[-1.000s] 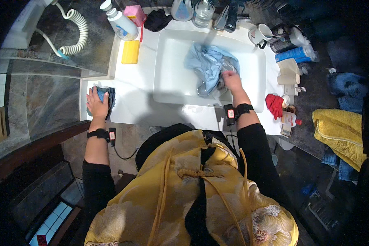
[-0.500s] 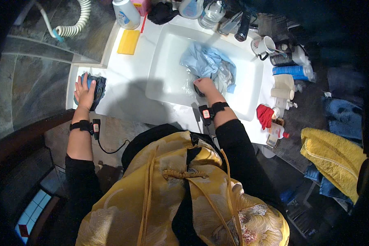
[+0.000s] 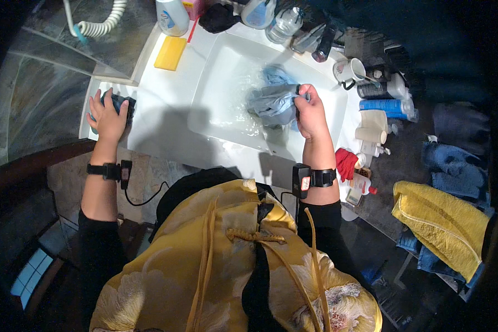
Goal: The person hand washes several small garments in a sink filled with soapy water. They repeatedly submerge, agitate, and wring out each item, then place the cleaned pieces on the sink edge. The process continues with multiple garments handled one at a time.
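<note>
My right hand [image 3: 314, 115] is pinched closed on a light blue garment [image 3: 274, 105], over the right part of the white basin [image 3: 207, 91]. The bunched, wet cloth hangs from my fingers to the left, its lower part in the water. Another fold of blue fabric shows just behind it. At the far left of the counter, my left hand [image 3: 110, 119] lies with fingers spread over a dark, crumpled cloth [image 3: 130, 108]. Much of that cloth is hidden under the palm.
A yellow sponge-like block [image 3: 170, 53] lies left of the basin. Bottles [image 3: 284, 26] and a black cloth [image 3: 218, 18] line the back. A white mug [image 3: 348, 71], a blue tube [image 3: 383, 107] and a red cloth [image 3: 346, 163] stand along the right. A yellow towel [image 3: 440, 224] hangs at far right.
My right hand has moved up and to the right, pulling the blue garment with it. My left hand still rests on the dark cloth, with its fingers slightly shifted.
</note>
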Available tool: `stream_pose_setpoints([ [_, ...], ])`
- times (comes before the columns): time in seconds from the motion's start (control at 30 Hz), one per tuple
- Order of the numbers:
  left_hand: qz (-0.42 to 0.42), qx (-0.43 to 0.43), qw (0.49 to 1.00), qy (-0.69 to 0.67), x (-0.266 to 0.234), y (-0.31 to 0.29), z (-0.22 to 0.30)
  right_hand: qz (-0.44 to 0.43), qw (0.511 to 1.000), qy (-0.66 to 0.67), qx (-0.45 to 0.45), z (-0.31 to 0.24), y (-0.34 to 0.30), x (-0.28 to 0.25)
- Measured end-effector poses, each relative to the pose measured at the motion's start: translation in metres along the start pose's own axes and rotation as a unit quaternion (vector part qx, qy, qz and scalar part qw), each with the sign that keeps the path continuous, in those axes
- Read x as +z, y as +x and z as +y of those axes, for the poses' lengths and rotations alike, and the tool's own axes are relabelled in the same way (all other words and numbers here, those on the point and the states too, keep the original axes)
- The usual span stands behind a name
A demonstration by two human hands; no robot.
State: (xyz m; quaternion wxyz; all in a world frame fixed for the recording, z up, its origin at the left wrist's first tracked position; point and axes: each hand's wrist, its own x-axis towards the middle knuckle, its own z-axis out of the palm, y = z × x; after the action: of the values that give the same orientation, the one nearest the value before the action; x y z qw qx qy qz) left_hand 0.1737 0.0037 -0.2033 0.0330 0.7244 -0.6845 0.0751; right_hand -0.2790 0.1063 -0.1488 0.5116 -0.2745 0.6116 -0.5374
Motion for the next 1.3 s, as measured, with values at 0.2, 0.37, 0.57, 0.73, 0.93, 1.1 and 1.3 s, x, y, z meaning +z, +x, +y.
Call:
stream_pose_setpoints([
  [0.2, -0.228, 0.283, 0.814, -0.453, -0.030, -0.010, 0.091, -0.076, 0.982, 0.174, -0.001, -0.034, -0.016, 0.023],
  [0.37, -0.304, 0.376, 0.751, -0.449, -0.009, -0.022, 0.197, -0.121, 0.950, 0.287, 0.023, -0.034, -0.016, 0.034],
  [0.57, -0.566, 0.175, 0.733, -0.335, 0.036, -0.003, 0.240, -0.087, 0.977, 0.091, 0.173, 0.016, 0.007, -0.012],
  [0.73, -0.415, 0.139, 0.811, -0.388, 0.073, -0.021, 0.244, -0.042, 0.952, -0.143, 0.266, 0.088, 0.025, -0.026],
  [0.93, -0.371, 0.223, 0.894, -0.114, 0.076, -0.047, 0.291, -0.045, 0.955, -0.005, 0.291, 0.180, 0.045, -0.001],
  [1.1, -0.364, 0.254, 0.886, -0.136, 0.104, -0.052, 0.320, 0.055, 0.954, 0.054, 0.290, 0.200, 0.055, 0.020],
  [1.3, -0.444, 0.181, 0.766, -0.429, 0.093, -0.062, 0.330, -0.041, 0.863, 0.393, 0.314, 0.182, 0.057, 0.014],
])
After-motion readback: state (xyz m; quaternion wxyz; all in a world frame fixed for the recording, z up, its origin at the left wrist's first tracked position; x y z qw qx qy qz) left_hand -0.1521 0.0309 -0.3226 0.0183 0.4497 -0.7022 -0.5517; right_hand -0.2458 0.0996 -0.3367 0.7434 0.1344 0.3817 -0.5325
